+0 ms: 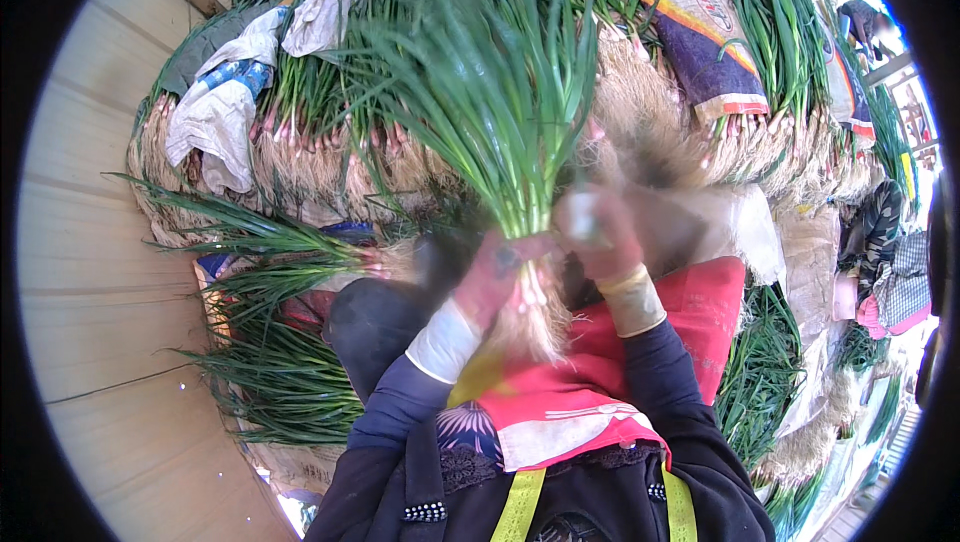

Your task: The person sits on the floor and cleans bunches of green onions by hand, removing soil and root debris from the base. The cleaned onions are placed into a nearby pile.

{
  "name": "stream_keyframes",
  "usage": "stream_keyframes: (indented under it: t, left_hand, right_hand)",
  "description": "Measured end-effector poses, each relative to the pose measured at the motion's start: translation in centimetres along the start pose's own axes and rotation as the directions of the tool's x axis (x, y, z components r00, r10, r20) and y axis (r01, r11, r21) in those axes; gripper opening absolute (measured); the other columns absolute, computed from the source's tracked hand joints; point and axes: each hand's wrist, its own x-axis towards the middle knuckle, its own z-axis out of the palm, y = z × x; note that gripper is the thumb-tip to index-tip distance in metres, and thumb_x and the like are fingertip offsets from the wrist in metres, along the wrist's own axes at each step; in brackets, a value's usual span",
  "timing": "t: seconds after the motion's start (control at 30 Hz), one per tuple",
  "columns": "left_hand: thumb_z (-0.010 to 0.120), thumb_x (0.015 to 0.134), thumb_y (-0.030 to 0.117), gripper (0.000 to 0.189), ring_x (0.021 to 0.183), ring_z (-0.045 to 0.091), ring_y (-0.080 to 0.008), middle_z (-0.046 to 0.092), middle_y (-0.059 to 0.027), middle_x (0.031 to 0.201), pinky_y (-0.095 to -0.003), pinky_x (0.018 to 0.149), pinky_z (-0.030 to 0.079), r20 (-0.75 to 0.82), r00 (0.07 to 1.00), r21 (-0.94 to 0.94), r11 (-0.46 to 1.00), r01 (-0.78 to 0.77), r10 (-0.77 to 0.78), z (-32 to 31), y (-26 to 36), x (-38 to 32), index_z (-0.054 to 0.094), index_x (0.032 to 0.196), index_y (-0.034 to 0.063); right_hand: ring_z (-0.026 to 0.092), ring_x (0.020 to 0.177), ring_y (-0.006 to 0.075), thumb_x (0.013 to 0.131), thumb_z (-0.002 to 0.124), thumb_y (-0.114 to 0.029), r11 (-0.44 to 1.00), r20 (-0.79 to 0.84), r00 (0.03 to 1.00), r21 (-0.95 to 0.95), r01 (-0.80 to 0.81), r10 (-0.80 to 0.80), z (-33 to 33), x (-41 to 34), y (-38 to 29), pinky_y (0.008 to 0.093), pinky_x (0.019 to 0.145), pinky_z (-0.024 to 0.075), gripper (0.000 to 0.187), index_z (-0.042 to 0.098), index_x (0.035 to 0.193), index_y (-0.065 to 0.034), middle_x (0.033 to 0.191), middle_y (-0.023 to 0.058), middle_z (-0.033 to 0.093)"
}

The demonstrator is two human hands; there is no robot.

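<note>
My left hand (pixel 491 272), in a reddish glove with a pale cuff, grips a bunch of green garlic plants (pixel 517 189) at the stems. Their long leaves fan out away from me; the pinkish bulbs and pale roots hang below the hand over my red apron (pixel 555 407). Just right of the stems is my right hand (pixel 604 234), gloved as well and blurred by motion. Something whitish shows at its fingers, but I cannot tell what it is or whether the fingers hold it.
Stacked bundles with roots outward (pixel 337 159) line the far side, partly under woven sacks (pixel 705 54). Loose plants (pixel 292 369) lie at left beside a pale panelled wall (pixel 112 242); more leaves (pixel 757 377) lie at right. Other people (pixel 881 242) are at the right edge.
</note>
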Motion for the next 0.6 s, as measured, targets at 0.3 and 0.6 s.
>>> stream_keyframes:
  t: [0.3, 0.6]
  left_hand:
    - [0.062, 0.081, 0.022, 0.035, 0.062, 0.059, -0.0166, 0.061, -0.0113, 0.081, -0.0279, 0.052, 0.049, -0.224, 0.971, -0.130, 0.990, 0.049, -0.077, -2.1, -1.7, 0.3, 0.054, 0.103, -0.0040]
    - [0.062, 0.079, 0.007, 0.018, 0.047, 0.054, -0.0144, 0.060, -0.0076, 0.069, -0.0257, 0.038, 0.042, -0.277, 0.961, -0.067, 0.998, -0.010, -0.009, -1.2, -2.2, 0.7, 0.055, 0.094, 0.0001]
  right_hand:
    - [0.063, 0.071, 0.0289, 0.081, 0.049, -0.014, -0.414, 0.333, 0.797, -0.717, 0.561, 0.503, -5.7, -0.4, -2.0, 0.0341, 0.064, 0.0492, 0.022, 0.061, 0.096, -0.0017, 0.080, 0.0164, 0.064]
    - [0.058, 0.081, 0.0358, 0.078, 0.054, -0.020, 0.161, 0.321, 0.943, -0.939, 0.305, 0.089, 3.1, 5.4, 2.1, 0.0382, 0.070, 0.0468, 0.029, 0.053, 0.102, -0.0036, 0.083, 0.0214, 0.059]
